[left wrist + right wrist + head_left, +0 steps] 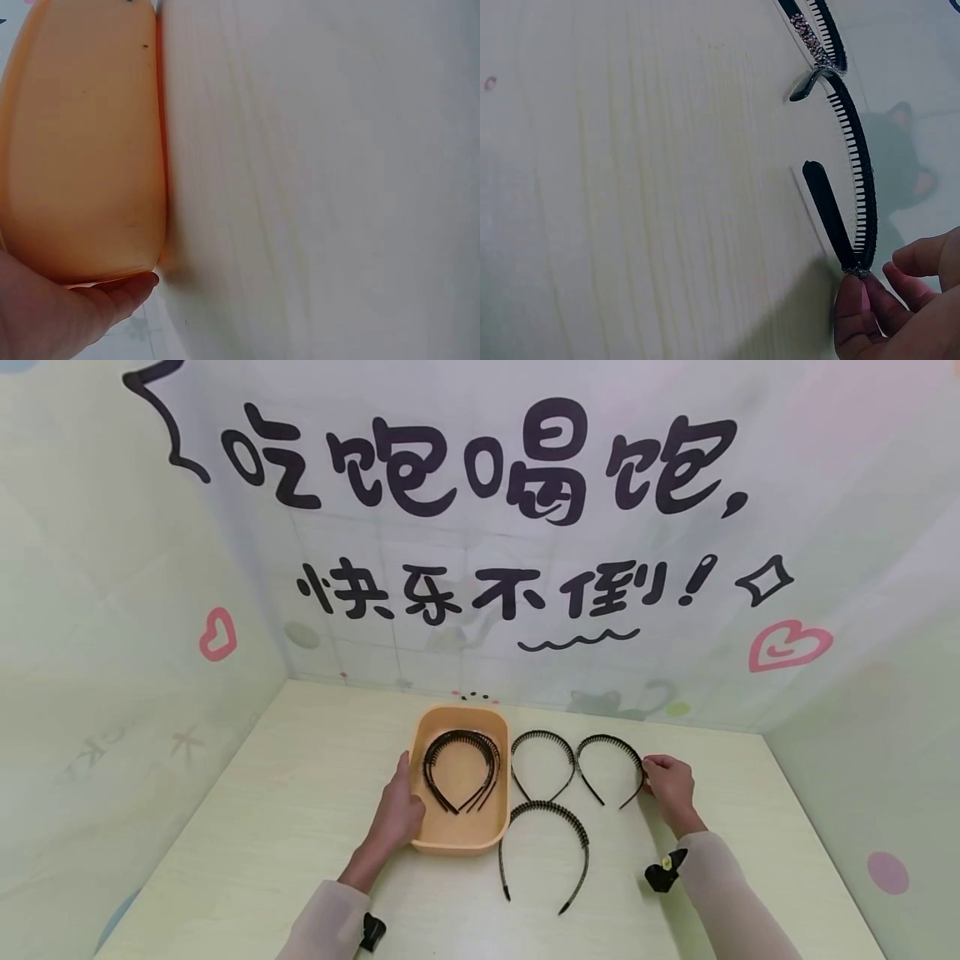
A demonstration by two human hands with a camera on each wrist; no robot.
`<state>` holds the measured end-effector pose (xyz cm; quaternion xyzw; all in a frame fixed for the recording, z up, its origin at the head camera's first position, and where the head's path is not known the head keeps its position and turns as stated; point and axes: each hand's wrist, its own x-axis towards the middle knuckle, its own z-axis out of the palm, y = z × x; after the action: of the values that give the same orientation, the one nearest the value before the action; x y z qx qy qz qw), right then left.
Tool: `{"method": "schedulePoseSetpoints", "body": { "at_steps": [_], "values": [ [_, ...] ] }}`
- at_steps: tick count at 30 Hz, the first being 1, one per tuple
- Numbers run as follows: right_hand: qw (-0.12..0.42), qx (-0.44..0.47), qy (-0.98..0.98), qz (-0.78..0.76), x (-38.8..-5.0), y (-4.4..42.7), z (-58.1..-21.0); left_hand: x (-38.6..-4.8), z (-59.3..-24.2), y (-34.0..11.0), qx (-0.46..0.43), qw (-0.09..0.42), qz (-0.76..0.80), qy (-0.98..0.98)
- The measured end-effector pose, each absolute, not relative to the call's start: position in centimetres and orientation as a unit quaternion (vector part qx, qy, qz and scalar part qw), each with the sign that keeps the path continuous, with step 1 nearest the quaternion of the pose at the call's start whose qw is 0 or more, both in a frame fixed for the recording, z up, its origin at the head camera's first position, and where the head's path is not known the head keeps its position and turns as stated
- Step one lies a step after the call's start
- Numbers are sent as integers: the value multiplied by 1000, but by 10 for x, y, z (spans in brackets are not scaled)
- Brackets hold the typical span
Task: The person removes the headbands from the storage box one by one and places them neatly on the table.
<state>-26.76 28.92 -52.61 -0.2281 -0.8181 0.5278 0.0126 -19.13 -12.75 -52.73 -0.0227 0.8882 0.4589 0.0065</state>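
At the left side of an orange plastic box [461,831], my left hand [395,807] grips the wall, with the thumb near the rim. In the left wrist view, the fingers [124,296] of that hand lie against the box's outer wall [86,165]. Several dark toothed headbands [429,777] lie together inside the box. My right hand [671,785] pinches the right side of a black toothed headband [611,739]. Seen from the right wrist, the fingertips [851,296] hold this headband [866,187] where it bends, with its ends apart.
Right of the box lies another headband [542,734], beside the held one. A larger-looking headband [551,806] lies nearer me, close to the box's front right corner. The pale wood-grain table [262,827] meets printed cloth walls [480,543] at the back and sides.
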Motion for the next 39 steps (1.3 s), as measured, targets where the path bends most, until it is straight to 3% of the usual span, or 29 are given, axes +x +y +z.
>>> {"method": "schedulePoseSetpoints", "body": {
  "at_steps": [9, 15, 39],
  "values": [
    [92, -191, -875, 435, -269, 282, -522, -193, -528, -127, -23, 9, 468, 883],
    [100, -160, -877, 442, -270, 263, -514, -192, -529, -126, -23, 8, 470, 882],
    [-76, 20, -787, 612, -256, 144, -483, -192, -528, -127, -23, 7, 465, 885]
  ]
}}
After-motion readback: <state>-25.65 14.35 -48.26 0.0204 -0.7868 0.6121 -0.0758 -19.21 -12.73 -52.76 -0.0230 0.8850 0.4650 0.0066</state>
